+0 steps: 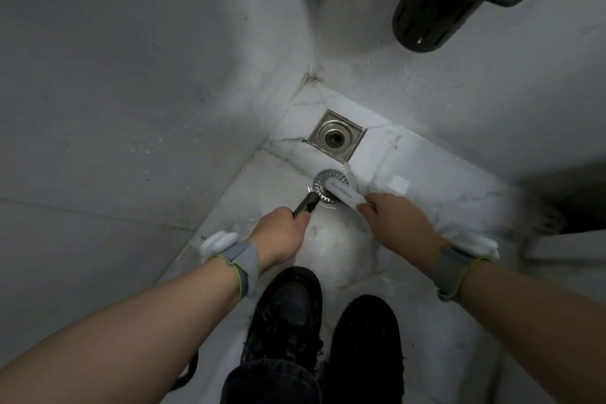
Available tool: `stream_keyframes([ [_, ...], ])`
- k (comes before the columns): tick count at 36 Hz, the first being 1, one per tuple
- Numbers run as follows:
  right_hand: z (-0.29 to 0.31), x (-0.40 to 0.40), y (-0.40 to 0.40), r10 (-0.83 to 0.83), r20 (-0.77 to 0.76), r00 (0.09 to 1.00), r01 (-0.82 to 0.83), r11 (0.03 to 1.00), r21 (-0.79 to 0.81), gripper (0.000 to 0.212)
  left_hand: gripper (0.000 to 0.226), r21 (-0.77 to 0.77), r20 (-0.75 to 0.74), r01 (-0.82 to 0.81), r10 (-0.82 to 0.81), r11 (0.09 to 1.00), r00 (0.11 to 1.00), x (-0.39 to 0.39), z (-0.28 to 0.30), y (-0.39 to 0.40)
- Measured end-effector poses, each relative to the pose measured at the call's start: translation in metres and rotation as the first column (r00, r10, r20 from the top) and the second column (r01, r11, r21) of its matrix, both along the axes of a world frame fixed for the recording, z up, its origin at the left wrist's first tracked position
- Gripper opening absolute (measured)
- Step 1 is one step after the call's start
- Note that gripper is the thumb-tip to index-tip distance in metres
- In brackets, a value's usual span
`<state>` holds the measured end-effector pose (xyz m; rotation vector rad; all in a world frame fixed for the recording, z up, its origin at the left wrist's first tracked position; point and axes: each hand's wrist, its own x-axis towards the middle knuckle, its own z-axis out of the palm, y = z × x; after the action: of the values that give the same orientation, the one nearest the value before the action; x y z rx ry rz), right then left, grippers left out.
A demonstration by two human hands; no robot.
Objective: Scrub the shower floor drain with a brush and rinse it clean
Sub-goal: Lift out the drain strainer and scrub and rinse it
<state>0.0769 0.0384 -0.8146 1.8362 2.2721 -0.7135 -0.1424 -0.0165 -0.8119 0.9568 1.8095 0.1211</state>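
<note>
A square steel floor drain (pixel 336 136) sits open in the shower corner, its round hole uncovered. The round perforated drain cover (pixel 323 187) lies on the wet white floor just in front of it. My right hand (pixel 398 223) grips a white brush (pixel 342 195) whose head rests on the cover. My left hand (pixel 282 234) holds a dark sprayer nozzle (pixel 306 205) pointed at the cover's near edge, with its hose trailing back beside my leg. Water glistens around the cover.
Grey walls meet just behind the drain. A black slotted holder (pixel 426 16) hangs on the right wall above. My two black shoes (pixel 328 321) stand on the marble floor (pixel 426 180). A raised ledge (pixel 564 246) runs along the right.
</note>
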Motion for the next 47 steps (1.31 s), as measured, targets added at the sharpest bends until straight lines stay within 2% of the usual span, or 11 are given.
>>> stream_keyframes([
  [4, 0.003, -0.003, 0.007, -0.042, -0.044, 0.998, 0.038, 0.996, -0.086, 0.038, 0.057, -0.032, -0.050, -0.071, 0.070, 0.997, 0.996, -0.009, -0.003, 0.009],
  [8, 0.004, -0.004, 0.009, -0.068, -0.054, 0.996, 0.061, 0.991, -0.119, 0.036, 0.056, -0.040, -0.072, -0.040, 0.037, 0.998, 0.997, -0.007, -0.004, 0.007],
  [20, 0.005, -0.003, 0.025, -0.122, -0.081, 0.989, 0.100, 0.966, -0.238, 0.039, 0.042, 0.012, -0.149, 0.242, -0.238, 0.970, 0.960, 0.009, -0.001, 0.009],
  [33, 0.011, -0.004, 0.038, -0.076, -0.055, 0.996, 0.059, 0.963, -0.261, 0.043, 0.041, 0.044, -0.223, 0.332, -0.315, 0.942, 0.923, 0.008, -0.004, 0.013],
  [36, 0.011, -0.002, 0.030, -0.038, -0.028, 0.999, 0.031, 0.975, -0.219, 0.043, 0.042, 0.040, -0.216, 0.278, -0.263, 0.960, 0.940, 0.002, -0.004, 0.016],
  [43, 0.006, -0.006, -0.002, 0.003, -0.053, 0.999, -0.012, 0.985, -0.173, 0.042, 0.040, 0.034, -0.293, 0.336, -0.312, 0.941, 0.904, -0.004, -0.008, -0.015],
  [47, 0.005, -0.008, -0.007, 0.023, -0.044, 0.999, -0.029, 0.991, -0.131, 0.043, 0.040, 0.064, -0.279, 0.305, -0.276, 0.950, 0.920, -0.004, -0.008, -0.028],
])
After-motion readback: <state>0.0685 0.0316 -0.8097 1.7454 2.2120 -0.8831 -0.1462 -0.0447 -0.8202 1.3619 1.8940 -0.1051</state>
